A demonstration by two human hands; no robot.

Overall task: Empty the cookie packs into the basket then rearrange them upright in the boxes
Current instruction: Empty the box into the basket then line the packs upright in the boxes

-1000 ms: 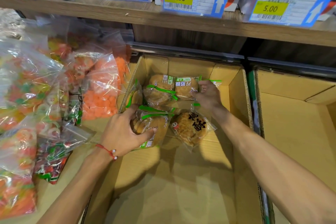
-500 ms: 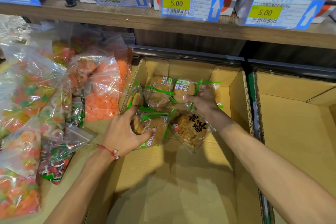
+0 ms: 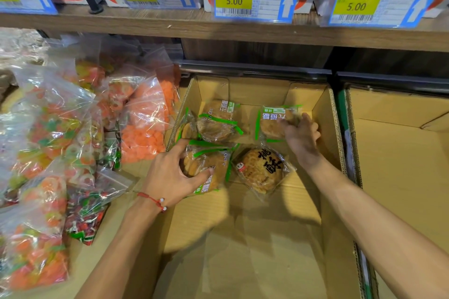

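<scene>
Cookie packs (image 3: 218,126): clear wrappers with green edges, lying flat and overlapping at the far end of the box (image 3: 243,238); none stands upright yet.
Near pack (image 3: 216,162): front left of the cluster, tilted, its long axis running from my palm toward the box's middle.
Left hand (image 3: 170,175): clamped on the near pack, thumb under its near edge and fingers curled over its far left end.
Far pack (image 3: 269,124): close to the back right corner, flat, label edge toward the back wall.
Right hand (image 3: 301,136): fingers lie over the far pack's right end; they are blurred, so I cannot tell whether they pinch it or only press on it.
Round pack (image 3: 262,170): flat and face up between my two wrists, untouched, just left of my right wrist.
Governing relation: every pack lies ahead of my fingers, toward the back wall. My left hand is nearer the left pile and my right hand nearer the corner, so I judge each pack should be tipped up by the hand on its own side.
Hidden: no basket in view; the number of packs in the left pile is unclear.
Surroundings: empty box (image 3: 401,165) to the right, candy bags (image 3: 143,133) to the left, shelf (image 3: 218,29) above.
</scene>
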